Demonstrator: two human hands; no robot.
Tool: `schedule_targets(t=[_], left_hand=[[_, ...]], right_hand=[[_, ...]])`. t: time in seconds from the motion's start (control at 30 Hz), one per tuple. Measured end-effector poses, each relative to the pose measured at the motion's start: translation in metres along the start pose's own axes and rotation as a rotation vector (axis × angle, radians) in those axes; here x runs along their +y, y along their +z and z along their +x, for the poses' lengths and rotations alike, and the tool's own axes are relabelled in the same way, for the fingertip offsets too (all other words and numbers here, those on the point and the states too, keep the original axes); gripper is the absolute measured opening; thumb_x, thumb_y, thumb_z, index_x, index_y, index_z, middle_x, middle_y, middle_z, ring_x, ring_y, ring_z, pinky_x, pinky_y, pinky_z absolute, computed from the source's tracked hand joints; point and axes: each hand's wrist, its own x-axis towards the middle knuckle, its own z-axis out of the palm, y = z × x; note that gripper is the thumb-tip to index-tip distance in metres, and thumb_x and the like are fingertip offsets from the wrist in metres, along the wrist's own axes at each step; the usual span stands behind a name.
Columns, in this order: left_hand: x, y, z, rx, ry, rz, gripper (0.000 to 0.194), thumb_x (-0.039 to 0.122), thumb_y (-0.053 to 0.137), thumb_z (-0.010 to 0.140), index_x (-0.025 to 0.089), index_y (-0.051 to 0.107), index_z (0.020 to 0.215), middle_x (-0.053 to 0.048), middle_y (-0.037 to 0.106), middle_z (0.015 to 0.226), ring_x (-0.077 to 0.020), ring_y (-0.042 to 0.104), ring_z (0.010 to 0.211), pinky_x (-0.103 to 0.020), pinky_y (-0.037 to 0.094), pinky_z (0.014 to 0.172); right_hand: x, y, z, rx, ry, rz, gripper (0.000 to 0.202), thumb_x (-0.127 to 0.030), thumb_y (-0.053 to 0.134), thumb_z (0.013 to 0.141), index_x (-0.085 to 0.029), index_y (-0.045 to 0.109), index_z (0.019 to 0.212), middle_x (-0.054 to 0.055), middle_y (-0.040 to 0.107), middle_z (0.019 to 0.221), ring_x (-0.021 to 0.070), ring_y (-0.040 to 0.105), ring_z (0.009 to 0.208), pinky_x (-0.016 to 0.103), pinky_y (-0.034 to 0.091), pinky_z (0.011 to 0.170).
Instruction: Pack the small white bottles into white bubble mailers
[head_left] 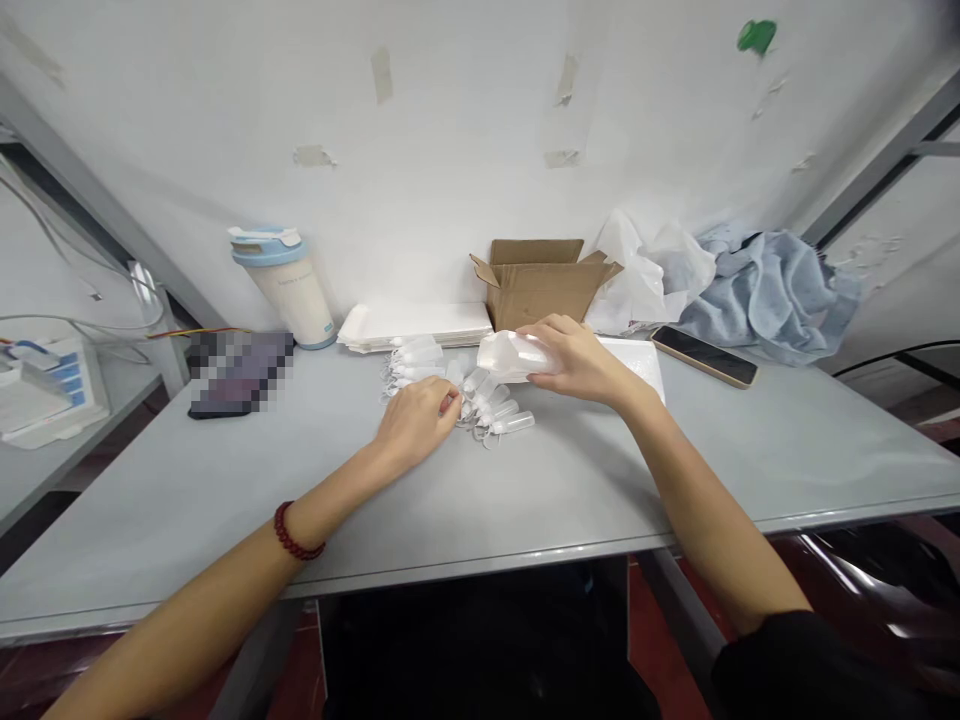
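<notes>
Many vials [498, 411] lie just beside the left hand [417, 420], its grip unclear; the right hand [574, 358] clamps a pouch [506, 356].

One left hand [416, 422], one right hand [576, 357], one packet [504, 356], one bracelet [285, 537], one tumbler [292, 295], one carton [546, 295], one phone [705, 356] and one cloth [772, 292] are counted. At least six vials [514, 424] are seen; an exact count is prevented by overlap.

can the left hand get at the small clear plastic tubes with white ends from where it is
Most likely yes: the left hand is beside the small clear plastic tubes on the grey table, and the glossy white packet in the right hand leaves the nearest ones uncovered.
</notes>
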Motion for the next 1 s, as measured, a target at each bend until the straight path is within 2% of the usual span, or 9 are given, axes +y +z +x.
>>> schedule_targets(t=[0.1,0.2,0.4,0.5,0.63,0.77,0.9,1.0], left_hand=[[-0.001,0.001,0.0,0.064,0.029,-0.025,0.019,0.022,0.047,0.083,0.018,0.063,0.074,-0.002,0.063,0.069,-0.0161,0.053,0.063,-0.028,0.037,0.06],[-0.002,-0.001,0.0,0.177,0.08,-0.071,0.017,0.019,0.049,0.08,0.018,0.06,0.068,0.0,0.058,0.063,-0.0131,0.048,0.057,-0.027,0.037,0.059],[0.003,-0.015,-0.001,0.591,0.201,-0.181,0.019,0.012,0.052,0.077,0.017,0.054,0.059,0.004,0.047,0.054,-0.0084,0.04,0.05,-0.023,0.032,0.05],[0.007,-0.022,-0.003,0.7,0.182,-0.279,0.019,0.012,0.054,0.077,0.017,0.055,0.06,0.004,0.047,0.054,-0.008,0.039,0.05,-0.023,0.032,0.049],[0.01,-0.02,-0.004,0.647,0.067,-0.421,0.016,0.016,0.056,0.079,0.018,0.058,0.063,0.002,0.054,0.059,-0.0098,0.047,0.057,-0.023,0.037,0.053],[0.009,-0.014,-0.002,0.489,-0.045,-0.564,0.015,0.021,0.058,0.08,0.018,0.063,0.066,0.001,0.062,0.065,-0.0114,0.053,0.062,-0.023,0.042,0.057],[0.008,-0.01,0.0,0.335,-0.065,-0.652,0.014,0.029,0.064,0.078,0.018,0.072,0.075,-0.001,0.069,0.07,-0.0129,0.056,0.064,-0.025,0.044,0.058],[0.009,-0.01,0.0,0.319,-0.081,-0.679,0.015,0.032,0.068,0.075,0.019,0.075,0.078,-0.002,0.072,0.074,-0.0146,0.059,0.067,-0.026,0.045,0.061]], right_hand=[[0.003,0.002,0.0,-0.012,0.009,0.0,0.054,-0.027,0.063,0.074,-0.022,0.051,0.127,0.011,0.056,0.118,0.031,0.049,0.113,0.048,0.039,0.094],[0.008,0.004,0.001,-0.012,0.025,0.005,0.054,-0.027,0.063,0.074,-0.022,0.051,0.127,0.011,0.055,0.118,0.0311,0.05,0.112,0.048,0.04,0.093],[0.014,0.005,0.002,-0.009,0.045,0.028,0.056,-0.027,0.063,0.073,-0.021,0.052,0.128,0.011,0.055,0.115,0.0313,0.05,0.11,0.048,0.041,0.092],[0.013,0.006,0.002,-0.026,0.041,0.041,0.057,-0.028,0.063,0.073,-0.022,0.052,0.129,0.011,0.055,0.114,0.0308,0.051,0.109,0.048,0.041,0.092],[0.004,0.007,0.002,-0.044,0.005,0.08,0.056,-0.026,0.063,0.073,-0.022,0.052,0.128,0.011,0.054,0.116,0.03,0.051,0.108,0.048,0.04,0.092],[-0.007,0.007,0.002,-0.012,-0.058,0.16,0.055,-0.025,0.064,0.073,-0.023,0.054,0.126,0.009,0.056,0.115,0.029,0.052,0.109,0.047,0.041,0.092],[-0.016,0.009,0.002,0.046,-0.14,0.254,0.053,-0.023,0.064,0.071,-0.023,0.055,0.123,0.008,0.057,0.112,0.0269,0.054,0.107,0.043,0.043,0.091],[-0.019,0.011,0.002,0.066,-0.171,0.273,0.053,-0.022,0.064,0.07,-0.023,0.056,0.122,0.008,0.058,0.112,0.0262,0.055,0.104,0.042,0.044,0.089]])
